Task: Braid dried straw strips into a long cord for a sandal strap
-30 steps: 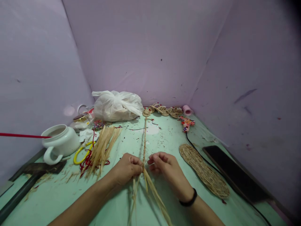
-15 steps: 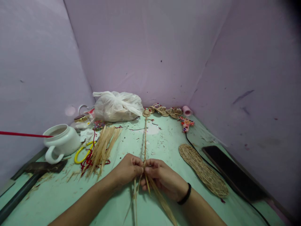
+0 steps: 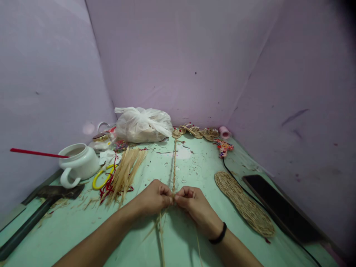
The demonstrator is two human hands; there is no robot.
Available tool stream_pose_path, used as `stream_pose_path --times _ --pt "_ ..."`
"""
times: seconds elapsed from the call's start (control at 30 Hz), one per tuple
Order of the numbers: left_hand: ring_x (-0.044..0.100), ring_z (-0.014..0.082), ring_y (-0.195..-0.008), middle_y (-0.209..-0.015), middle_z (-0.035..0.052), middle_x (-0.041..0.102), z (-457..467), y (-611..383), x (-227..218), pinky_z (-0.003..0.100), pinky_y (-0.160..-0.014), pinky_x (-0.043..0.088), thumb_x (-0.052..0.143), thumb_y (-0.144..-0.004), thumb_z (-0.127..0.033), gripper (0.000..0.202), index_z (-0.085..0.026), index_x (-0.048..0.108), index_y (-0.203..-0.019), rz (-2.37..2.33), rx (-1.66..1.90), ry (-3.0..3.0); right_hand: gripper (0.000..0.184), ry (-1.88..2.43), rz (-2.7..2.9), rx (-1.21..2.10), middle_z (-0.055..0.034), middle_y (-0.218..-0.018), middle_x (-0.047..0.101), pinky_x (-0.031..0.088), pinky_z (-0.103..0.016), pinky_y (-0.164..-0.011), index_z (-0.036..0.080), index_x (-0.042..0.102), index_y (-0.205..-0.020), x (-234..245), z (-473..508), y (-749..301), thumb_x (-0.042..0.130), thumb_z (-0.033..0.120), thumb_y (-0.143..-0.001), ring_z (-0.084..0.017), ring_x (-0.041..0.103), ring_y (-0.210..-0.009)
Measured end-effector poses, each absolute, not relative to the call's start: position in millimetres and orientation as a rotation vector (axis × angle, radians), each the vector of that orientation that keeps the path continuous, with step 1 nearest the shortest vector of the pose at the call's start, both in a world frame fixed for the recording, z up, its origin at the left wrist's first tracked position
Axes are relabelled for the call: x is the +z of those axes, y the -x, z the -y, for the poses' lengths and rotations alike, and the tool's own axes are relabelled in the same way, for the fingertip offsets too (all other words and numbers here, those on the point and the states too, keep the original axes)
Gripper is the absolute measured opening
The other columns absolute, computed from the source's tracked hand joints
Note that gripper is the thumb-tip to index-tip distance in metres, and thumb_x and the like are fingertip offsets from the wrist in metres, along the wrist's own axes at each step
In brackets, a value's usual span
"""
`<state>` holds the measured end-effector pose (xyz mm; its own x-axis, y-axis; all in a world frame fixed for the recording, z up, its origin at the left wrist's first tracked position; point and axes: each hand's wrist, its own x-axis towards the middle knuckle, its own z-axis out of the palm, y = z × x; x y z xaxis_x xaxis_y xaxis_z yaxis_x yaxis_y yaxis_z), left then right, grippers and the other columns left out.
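A thin straw braid runs straight from the far wall toward me across the green table. My left hand and my right hand meet at its near end, both with fingers pinched shut on the braid's loose straw strands, which trail down toward me. A black band sits on my right wrist.
A pile of straw strips with red thread and yellow scissors lies left. A white pot with a red stick, a hammer, a plastic bag, a woven oval mat, a phone, a glue gun and small straw sandals surround them.
My right hand moved left to meet the left hand at the braid and closed on the strands. The loose strands drew together. The view shifted slightly.
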<state>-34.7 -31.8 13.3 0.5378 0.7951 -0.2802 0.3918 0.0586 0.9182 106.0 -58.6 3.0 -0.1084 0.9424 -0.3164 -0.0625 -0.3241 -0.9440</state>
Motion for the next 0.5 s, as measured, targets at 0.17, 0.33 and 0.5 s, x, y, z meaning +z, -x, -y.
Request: stream_pose_path --times 0.17,0.33,0.5 --pt "0.024 0.0054 -0.044 -0.044 -0.0058 0.030 29.9 39.3 8.7 0.022 -0.044 0.018 0.044 -0.056 -0.018 0.010 -0.014 0.043 -0.047 -1.043 0.379 -1.660 0.012 1.407 0.994 1.603 0.0086 -0.035 0.034 0.013 -0.021 -0.038 0.016 0.047 -0.051 1.7 59.0 -102.4 0.056 0.021 -0.053 -0.002 0.023 -0.033" --pt "0.034 0.0080 -0.043 -0.042 -0.0034 0.040 32.0 44.8 23.6 0.022 -0.045 0.025 0.046 -0.055 -0.022 0.014 -0.012 0.053 -0.049 -1.286 0.172 -1.729 0.012 1.449 1.052 1.663 0.0098 -0.033 0.029 0.008 -0.022 -0.036 0.016 0.045 -0.051 -3.0 59.0 -101.2 0.054 0.021 -0.057 -0.002 0.020 -0.030" --pt "0.041 0.0104 -0.047 -0.046 -0.0003 0.047 51.5 39.4 41.2 0.022 -0.046 0.026 0.044 -0.061 -0.024 0.020 -0.013 0.057 -0.051 -1.419 0.102 -1.893 0.010 1.450 1.042 1.672 0.0089 -0.034 0.033 0.010 -0.021 -0.036 0.015 0.047 -0.052 -1.7 60.1 -99.8 0.054 0.021 -0.057 -0.002 0.021 -0.030"
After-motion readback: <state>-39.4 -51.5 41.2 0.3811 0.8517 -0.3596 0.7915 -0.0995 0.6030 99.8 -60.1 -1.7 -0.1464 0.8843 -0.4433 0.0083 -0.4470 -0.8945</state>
